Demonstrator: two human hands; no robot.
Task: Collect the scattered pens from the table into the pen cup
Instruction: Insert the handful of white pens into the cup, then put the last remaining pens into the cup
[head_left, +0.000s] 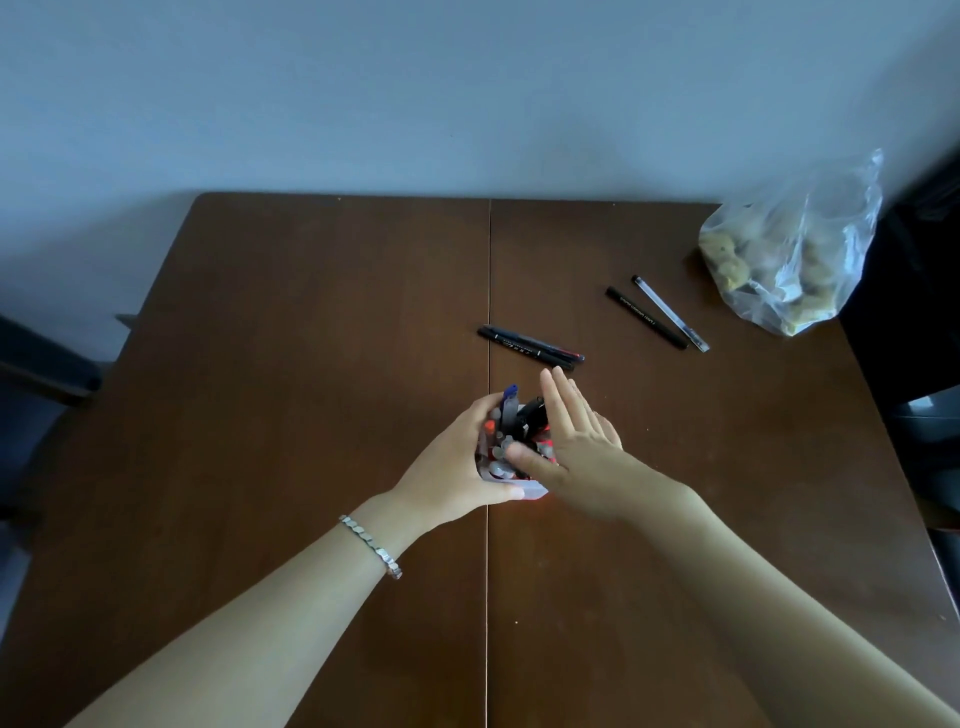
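The pen cup (524, 488) stands mid-table (311, 364), mostly hidden by both hands. The left hand (452, 467) wraps its grip around the cup. The right hand (576, 447) lies flat and open over the pens inside. Four pens (530, 347) lie farther back, near a plastic bag (789, 249).

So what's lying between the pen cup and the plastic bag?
In the head view, two pairs of pens: one pair just beyond the cup, another near the bag. Otherwise bare table.

Left hand (457, 467) curled, right hand (576, 447) flat
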